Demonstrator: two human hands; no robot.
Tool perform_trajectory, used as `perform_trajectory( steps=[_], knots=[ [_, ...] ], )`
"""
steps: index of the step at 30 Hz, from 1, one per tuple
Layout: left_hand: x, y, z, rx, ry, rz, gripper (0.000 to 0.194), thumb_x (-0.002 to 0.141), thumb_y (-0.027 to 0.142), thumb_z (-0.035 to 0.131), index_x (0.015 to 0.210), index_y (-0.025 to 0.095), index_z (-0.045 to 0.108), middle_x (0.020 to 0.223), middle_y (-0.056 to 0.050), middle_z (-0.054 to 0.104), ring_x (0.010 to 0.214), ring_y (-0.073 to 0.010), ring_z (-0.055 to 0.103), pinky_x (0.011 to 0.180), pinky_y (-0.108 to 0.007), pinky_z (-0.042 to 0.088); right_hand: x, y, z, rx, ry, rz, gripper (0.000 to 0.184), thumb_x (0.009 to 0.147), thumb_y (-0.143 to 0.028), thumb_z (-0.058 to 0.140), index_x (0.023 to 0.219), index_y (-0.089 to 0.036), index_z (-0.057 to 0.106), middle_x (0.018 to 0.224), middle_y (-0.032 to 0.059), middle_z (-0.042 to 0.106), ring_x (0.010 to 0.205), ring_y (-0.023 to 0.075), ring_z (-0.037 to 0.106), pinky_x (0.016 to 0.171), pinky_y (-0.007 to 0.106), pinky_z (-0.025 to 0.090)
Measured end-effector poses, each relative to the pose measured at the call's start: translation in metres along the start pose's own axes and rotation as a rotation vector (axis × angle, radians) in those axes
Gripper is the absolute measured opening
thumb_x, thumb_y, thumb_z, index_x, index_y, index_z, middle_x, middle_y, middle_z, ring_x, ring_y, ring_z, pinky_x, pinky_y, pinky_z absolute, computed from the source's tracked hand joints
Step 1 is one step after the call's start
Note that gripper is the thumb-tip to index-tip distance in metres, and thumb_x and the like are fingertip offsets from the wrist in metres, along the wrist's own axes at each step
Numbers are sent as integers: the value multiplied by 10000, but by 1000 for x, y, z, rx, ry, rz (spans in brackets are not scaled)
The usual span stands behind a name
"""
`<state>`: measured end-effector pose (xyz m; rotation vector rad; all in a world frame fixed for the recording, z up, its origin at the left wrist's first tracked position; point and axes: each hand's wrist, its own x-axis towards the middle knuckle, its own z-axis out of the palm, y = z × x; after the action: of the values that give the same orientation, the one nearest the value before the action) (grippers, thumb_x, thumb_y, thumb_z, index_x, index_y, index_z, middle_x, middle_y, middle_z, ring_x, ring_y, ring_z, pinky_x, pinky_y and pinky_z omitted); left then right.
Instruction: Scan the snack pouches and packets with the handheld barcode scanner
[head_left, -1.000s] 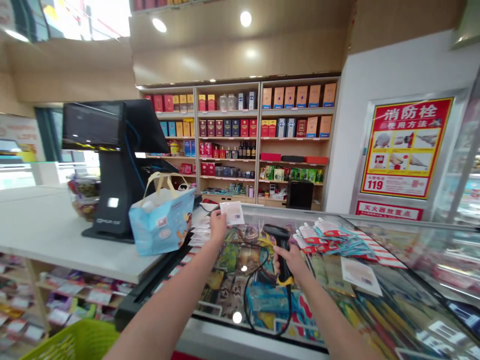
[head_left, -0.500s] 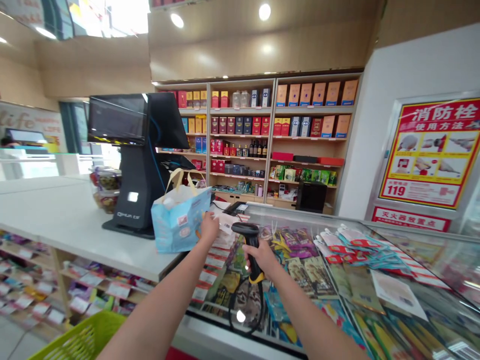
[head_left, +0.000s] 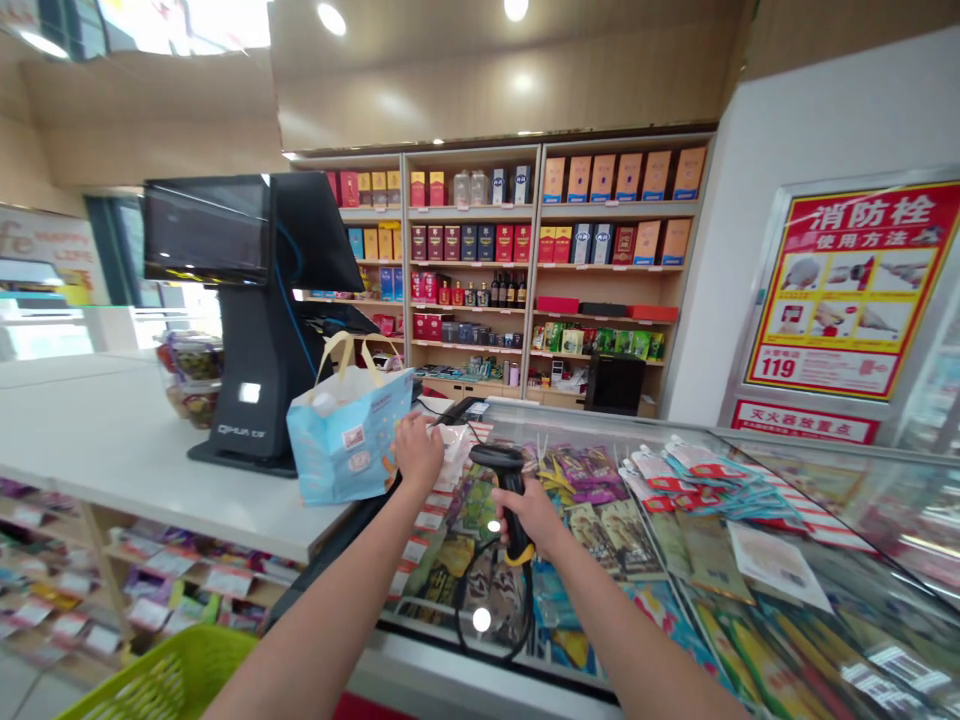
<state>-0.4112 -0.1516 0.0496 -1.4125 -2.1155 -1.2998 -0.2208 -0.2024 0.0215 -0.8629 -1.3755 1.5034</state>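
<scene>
My right hand (head_left: 531,515) is wrapped round the handle of a black barcode scanner (head_left: 498,458) with yellow trim, holding it above the glass display counter. The scanner's black cable (head_left: 459,600) loops down below it. Beside the right side of a light blue shopping bag (head_left: 349,440) is my left hand (head_left: 418,450), seen from the back with its fingers forward and a little apart; whether it touches the bag is unclear. The bag stands upright with its yellow handles raised and something whitish in its top. Just right of the left hand shows a pale clear packet (head_left: 454,440).
A black point-of-sale terminal (head_left: 251,390) stands on the white counter (head_left: 112,420), near plastic tubs (head_left: 191,375). The glass counter holds snack packets, with red-and-teal pouches (head_left: 697,475) on top. A green basket (head_left: 172,680) is at lower left; stocked shelves (head_left: 472,217) stand behind.
The view has shifted slightly, moving the background left. My left hand's fingers have loosened and show more beside the bag. My right hand keeps hold of the scanner.
</scene>
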Motion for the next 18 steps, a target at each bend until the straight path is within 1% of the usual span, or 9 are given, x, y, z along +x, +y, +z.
perform_trajectory(
  steps=[2,4,7,9,12,15,17,18],
  knots=[
    [-9,15,3,-46,-9,52,222,831,199,493,1012,194,622,1230,-119,554,1171,-278,491,914,-395,401,-6,-1,-15,36,53,-3,407,560,-416,704,824,-192,490,469,-82,530,344,95,476,336,222,424],
    [-21,32,11,-99,-41,104,209,829,191,494,993,198,622,1223,-110,557,1162,-266,503,917,-389,403,-13,-3,-35,62,107,-15,417,554,-416,707,830,-191,489,480,-82,533,346,91,471,334,218,418],
    [-46,63,29,-169,-132,188,187,820,185,510,971,195,619,1214,-107,563,1164,-249,511,918,-372,408,-26,-5,-72,60,176,-32,369,569,-417,700,769,-191,489,457,-77,519,340,89,455,332,220,408],
    [-66,89,43,-205,-210,225,178,815,180,520,964,193,617,1206,-104,571,1164,-241,516,910,-359,411,-37,-7,-101,48,231,-40,332,586,-413,698,715,-197,480,439,-71,509,340,95,455,339,230,414],
    [-101,136,66,-274,-362,259,128,804,177,539,897,197,623,1125,-87,612,1084,-230,568,865,-341,424,-58,-8,-147,41,357,-78,311,604,-403,704,682,-205,477,435,-66,511,342,100,462,349,237,422],
    [-142,189,87,-403,-577,307,37,768,181,591,777,192,625,925,-75,666,920,-228,630,798,-323,437,-82,-10,-192,31,488,-99,293,626,-393,699,668,-199,483,419,-64,502,329,95,454,344,229,419],
    [-171,226,96,-466,-724,352,24,760,196,607,766,186,628,836,-81,678,843,-234,649,755,-314,442,-98,-13,-219,28,570,-118,291,623,-381,707,678,-192,492,429,-62,513,329,94,461,338,222,421],
    [-186,243,99,-462,-788,373,55,764,217,609,799,182,634,833,-91,684,833,-238,654,745,-312,445,-106,-14,-232,30,608,-135,296,613,-374,717,686,-189,497,438,-60,523,333,95,470,336,220,423]
  ],
)
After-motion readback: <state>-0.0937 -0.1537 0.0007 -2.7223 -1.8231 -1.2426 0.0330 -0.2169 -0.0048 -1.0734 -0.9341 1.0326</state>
